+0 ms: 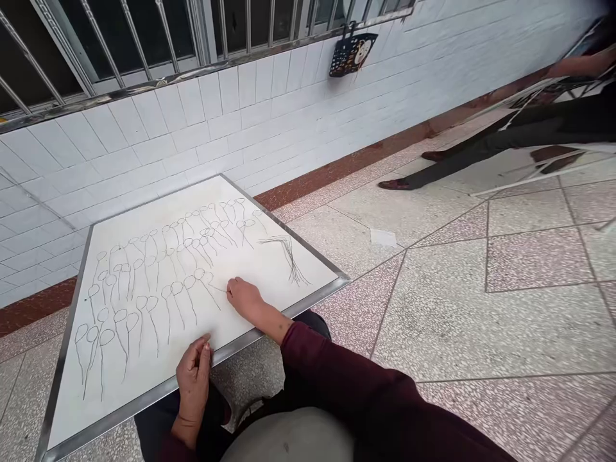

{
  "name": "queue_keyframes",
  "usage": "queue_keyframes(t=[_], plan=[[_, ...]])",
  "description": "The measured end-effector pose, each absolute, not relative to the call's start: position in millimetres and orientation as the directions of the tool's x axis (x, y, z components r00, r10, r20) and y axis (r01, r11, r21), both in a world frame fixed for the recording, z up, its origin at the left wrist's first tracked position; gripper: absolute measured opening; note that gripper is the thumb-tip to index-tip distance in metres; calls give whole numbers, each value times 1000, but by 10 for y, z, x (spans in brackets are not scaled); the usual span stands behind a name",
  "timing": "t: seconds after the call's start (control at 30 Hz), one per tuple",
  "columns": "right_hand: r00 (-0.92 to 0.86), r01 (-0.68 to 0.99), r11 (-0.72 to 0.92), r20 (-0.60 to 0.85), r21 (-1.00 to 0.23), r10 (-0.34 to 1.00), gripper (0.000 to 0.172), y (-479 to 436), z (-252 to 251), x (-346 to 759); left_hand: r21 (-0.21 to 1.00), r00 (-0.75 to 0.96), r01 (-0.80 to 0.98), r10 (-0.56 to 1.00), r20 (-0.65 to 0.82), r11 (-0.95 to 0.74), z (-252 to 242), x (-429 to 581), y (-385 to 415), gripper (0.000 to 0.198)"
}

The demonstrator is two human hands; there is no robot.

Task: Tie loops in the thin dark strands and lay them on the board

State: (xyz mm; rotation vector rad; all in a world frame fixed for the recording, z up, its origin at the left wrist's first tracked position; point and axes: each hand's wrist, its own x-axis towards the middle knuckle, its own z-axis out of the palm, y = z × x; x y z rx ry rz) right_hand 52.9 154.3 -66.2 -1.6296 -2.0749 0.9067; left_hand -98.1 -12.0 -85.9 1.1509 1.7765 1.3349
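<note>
My right hand (244, 300) is over the middle right of a white board (144, 410) with a metal rim. Its fingers are pinched at the tail of a thin dark looped wire (216, 288). My left hand (194, 372) is at the board's near edge, thumb and forefinger pressed together; anything between them is too small to make out. Several looped wires (168, 314) lie in rough rows on the board, each with a round loop at the far end and a tail toward me. Right of my right hand lies a loose bundle of bent wires (290, 256).
A white tiled wall (192, 128) with barred windows (139, 38) rises behind the board. A dark patterned bag (351, 54) hangs there. Another person's legs (462, 151) extend from the right, beside a light-framed chair (539, 170). A white paper piece (384, 238) lies on the tiled floor.
</note>
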Motion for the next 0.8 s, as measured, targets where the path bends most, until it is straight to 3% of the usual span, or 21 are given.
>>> queue_keyframes(t=[0.13,0.23,0.33,0.43,0.6,0.8], plan=[[-295,654,121,-105,-747,950,7,1338,-582,749,974,-412,175,909,-62,145,-857,-985,-118,49],[-387,518,110,-118,-848,914,10,1116,-485,931,988,-415,-17,898,-149,156,-742,-948,-47,51],[-578,69,-153,-164,-986,799,24,889,-400,1043,957,-384,-260,895,-228,133,-478,-849,97,54],[-695,-249,-441,-157,-862,701,36,690,-362,1084,864,-259,-486,921,-290,135,-164,-695,236,52],[-749,-329,-609,-193,-722,634,41,462,-382,1125,816,-246,-569,926,-284,99,49,-454,260,52],[-757,-320,-565,-154,-760,635,41,340,-397,1156,843,-297,-535,923,-245,52,-11,-343,134,54]])
